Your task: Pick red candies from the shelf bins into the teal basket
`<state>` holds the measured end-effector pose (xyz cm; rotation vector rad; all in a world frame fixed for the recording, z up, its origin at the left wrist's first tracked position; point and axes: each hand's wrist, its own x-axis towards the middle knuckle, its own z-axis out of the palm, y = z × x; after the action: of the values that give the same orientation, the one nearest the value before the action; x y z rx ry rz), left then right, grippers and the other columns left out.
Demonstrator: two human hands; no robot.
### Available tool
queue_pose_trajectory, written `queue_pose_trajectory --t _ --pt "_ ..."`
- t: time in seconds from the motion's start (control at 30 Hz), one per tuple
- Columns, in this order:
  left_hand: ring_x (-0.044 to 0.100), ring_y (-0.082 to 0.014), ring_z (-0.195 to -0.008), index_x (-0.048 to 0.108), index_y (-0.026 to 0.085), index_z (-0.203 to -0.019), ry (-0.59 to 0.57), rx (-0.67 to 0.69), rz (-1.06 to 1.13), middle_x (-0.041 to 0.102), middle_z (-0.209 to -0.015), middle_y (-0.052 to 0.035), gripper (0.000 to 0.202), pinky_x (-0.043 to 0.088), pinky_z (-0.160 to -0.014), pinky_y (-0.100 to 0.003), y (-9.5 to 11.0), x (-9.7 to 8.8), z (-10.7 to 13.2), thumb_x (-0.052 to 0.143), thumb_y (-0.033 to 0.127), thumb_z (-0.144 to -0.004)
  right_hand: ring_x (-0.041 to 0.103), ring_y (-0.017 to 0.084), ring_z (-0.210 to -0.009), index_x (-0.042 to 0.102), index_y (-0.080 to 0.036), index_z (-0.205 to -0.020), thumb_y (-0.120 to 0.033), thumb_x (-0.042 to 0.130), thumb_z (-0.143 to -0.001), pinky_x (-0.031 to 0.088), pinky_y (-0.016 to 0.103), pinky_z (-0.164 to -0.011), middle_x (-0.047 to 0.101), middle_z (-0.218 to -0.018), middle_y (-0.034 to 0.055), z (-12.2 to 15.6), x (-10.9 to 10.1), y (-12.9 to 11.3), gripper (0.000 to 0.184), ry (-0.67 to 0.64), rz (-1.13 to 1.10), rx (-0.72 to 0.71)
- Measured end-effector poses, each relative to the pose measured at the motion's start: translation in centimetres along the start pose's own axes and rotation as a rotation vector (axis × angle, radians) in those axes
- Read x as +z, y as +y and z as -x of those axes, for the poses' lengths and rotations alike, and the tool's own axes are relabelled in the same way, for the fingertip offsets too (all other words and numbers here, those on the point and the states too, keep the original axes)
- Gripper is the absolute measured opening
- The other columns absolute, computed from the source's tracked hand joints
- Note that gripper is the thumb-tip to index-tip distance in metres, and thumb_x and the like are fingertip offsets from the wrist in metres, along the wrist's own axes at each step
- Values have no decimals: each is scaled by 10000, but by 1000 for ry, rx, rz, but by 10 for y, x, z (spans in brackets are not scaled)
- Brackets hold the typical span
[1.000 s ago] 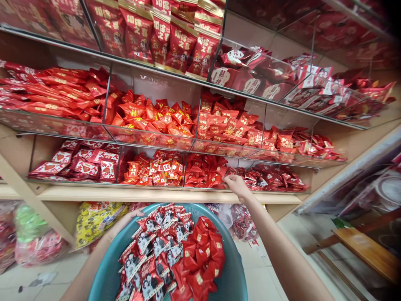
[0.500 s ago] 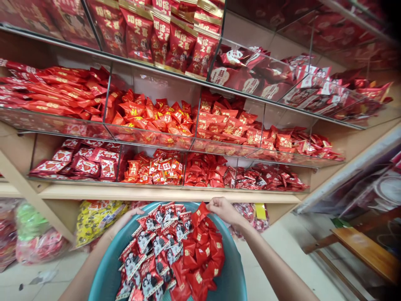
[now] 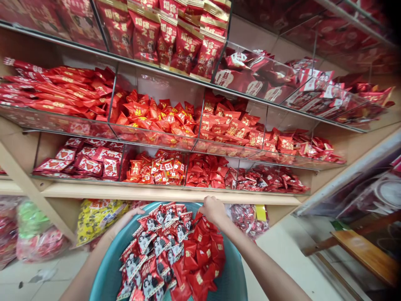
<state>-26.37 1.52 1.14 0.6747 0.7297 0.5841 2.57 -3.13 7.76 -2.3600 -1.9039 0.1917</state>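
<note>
So, left hand (image 3: 130, 215): at the far left of the basin, against its rim, fingers partly curled and mostly out of sight; how firmly they grip, I cannot tell
Right hand (image 3: 214, 210): over the basin's far right rim, fingers bent inward and downward beside the plain red packets; the fingertips are hidden, so I cannot tell how far they are parted or whether a packet is in them
Teal basin (image 3: 235, 269): between the two forearms, below the shelf's front ledge (image 3: 171, 193)
Plain red packets (image 3: 204, 252): heaped in the right part of the basin, against the picture packets
Picture packets (image 3: 152, 255): red, black and white, filling the left and middle of the basin
Lowest shelf row: red packets (image 3: 206, 170) in one clear-fronted compartment, darker red ones (image 3: 269, 179) to their right, heart-printed ones (image 3: 89, 161) far left
Under the ledge: a yellow bag (image 3: 100, 219) left of the basin
Right side: a wooden stool (image 3: 369, 253) on the tiled floor (image 3: 269, 257)
</note>
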Motion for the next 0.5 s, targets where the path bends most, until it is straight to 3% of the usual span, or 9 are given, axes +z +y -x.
queue_pose_trajectory --t 0.1,0.27,0.37,0.43,0.5 --pt "651 -278 -868 393 205 -1331 -67 25 1 687 -1020 -51 648 482 -813 -368 -2 -4 -2 582 251 -712 621 272 -900 650 -118 -894 -158 502 -738 418 310 -700 661 -954 181 4 6 -6 219 -16 69 -21" --pt "662 -282 -806 427 153 -1306 -25 -29 -34 700 -966 -69 630 489 -787 -371 -1 -5 1 576 308 -714 634 269 -860 657 -128 -848 -201 497 -784 411 302 -663 674 -904 166 7 10 -4 187 23 104 -49" --pt "658 -276 -837 418 176 -1314 -45 11 -38 700 -973 -48 630 479 -811 -355 3 3 6 574 267 -711 634 253 -792 648 -149 -782 -313 453 -848 389 292 -620 677 -834 144 5 -5 1 263 101 92 -64" --pt "656 -275 -843 416 182 -1315 -46 18 -39 704 -960 -37 624 475 -814 -346 4 7 8 567 263 -715 623 221 -744 627 -170 -736 -380 333 -910 374 283 -613 669 -772 116 -1 -21 8 401 167 80 -75" --pt "655 -279 -846 412 177 -1317 -44 0 -39 707 -944 -37 612 471 -814 -349 4 8 9 553 280 -731 600 194 -701 600 -180 -714 -414 234 -938 370 275 -620 647 -714 89 -13 -37 18 489 304 25 -104"
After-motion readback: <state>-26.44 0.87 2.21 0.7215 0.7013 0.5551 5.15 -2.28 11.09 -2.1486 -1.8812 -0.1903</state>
